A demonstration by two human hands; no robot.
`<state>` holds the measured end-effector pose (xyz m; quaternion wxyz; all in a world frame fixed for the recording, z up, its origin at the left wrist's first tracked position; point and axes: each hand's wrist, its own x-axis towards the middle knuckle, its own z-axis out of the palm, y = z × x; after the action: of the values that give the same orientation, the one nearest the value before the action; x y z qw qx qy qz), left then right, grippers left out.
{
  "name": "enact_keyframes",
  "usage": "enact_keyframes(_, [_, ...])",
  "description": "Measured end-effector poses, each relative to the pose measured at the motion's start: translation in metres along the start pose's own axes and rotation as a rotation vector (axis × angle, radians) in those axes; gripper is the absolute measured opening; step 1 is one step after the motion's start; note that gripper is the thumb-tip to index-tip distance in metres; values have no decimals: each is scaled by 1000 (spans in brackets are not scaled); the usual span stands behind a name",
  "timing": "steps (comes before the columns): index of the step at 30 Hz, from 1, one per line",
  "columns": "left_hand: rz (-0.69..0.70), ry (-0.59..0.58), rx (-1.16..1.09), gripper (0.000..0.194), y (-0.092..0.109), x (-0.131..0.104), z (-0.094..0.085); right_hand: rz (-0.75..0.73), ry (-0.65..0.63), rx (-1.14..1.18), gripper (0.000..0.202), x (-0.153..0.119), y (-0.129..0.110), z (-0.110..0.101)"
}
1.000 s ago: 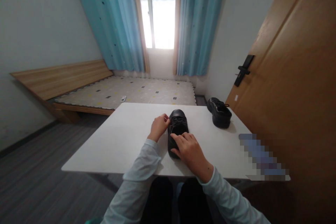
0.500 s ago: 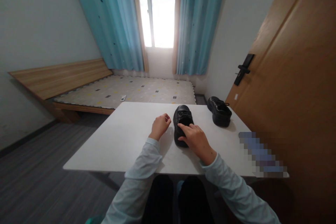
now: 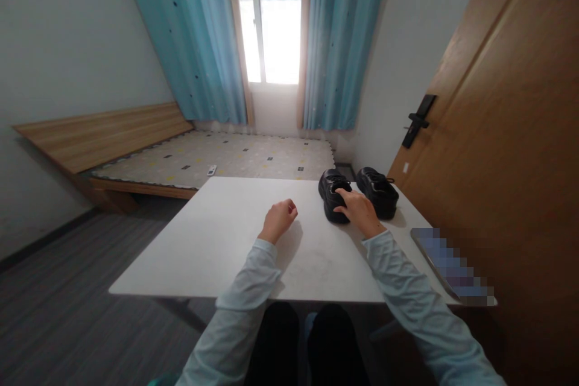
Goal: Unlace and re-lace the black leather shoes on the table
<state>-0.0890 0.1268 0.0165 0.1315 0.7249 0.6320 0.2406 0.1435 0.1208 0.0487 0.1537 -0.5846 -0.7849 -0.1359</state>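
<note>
a black, round-toed lace-up shoe with a smooth, leather-like upper and a thick dark sole (image 3: pixel 329 196) was held in the right hand (image 3: pixel 359 211) towards the far right of the white, flat-topped counter (image 3: pixel 217 241). it was gripped at the heel end, the thumb set low by the heel and a finger laid at the opening; the remaining fingers could not be made out. whether the sole was touching the counter could not be told. just to its right, a matching black shoe (image 3: pixel 383 196) was seen, toe likewise pointed away. the left hand (image 3: pixel 279 220) was loosely curled over the counter, with nothing seen in it; how fully it was closed could not be told.

the shoe was judged sturdy and manageable one-handed, with most weight in the stiff sole. the collar was expected to yield slightly, the glossy upper to be slippery; the firm heel was judged the surest hold.
</note>
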Motion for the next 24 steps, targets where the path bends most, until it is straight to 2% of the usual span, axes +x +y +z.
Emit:
enact_keyframes(9, [1,-3,12,19,1,0,-2,41,29,-45,45,13,18,9])
enact_keyframes(24, [-6,-6,47,18,0,1,2,109,98,-141,45,10,51,24])
